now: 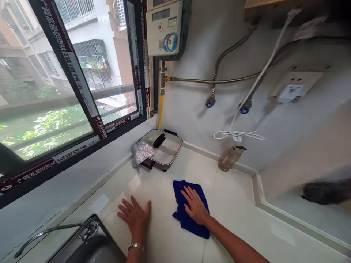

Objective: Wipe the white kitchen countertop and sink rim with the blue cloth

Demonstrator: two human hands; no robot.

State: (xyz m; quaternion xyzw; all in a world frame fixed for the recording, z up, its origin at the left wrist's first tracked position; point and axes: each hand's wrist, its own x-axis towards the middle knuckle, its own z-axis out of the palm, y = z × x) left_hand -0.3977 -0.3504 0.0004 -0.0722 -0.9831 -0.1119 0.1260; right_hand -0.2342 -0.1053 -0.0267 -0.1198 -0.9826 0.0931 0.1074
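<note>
A dark blue cloth point(189, 223) lies spread on the pale glossy countertop point(161, 233). My right hand point(195, 206) rests flat on top of it, palm down, with the fingers stretched out. To the left, my left hand point(135, 215) is laid on or just over the bare counter, fingers spread and nothing in them. A metal bracelet point(136, 247) circles the left wrist. Beyond the hands, in the corner, stands a square electric pan point(167, 149) with a lid and black handles. A crumpled piece of silvery bubble wrap point(144, 151) hangs over its left side.
At the lower left is a steel sink point(95, 248) with a curved faucet point(52, 230). A brownish clear jug point(230, 159) stands by the back wall, below a looped white cable point(238, 134). Gas meter point(164, 33), hoses and a socket point(292, 91) are on the wall; a window is left.
</note>
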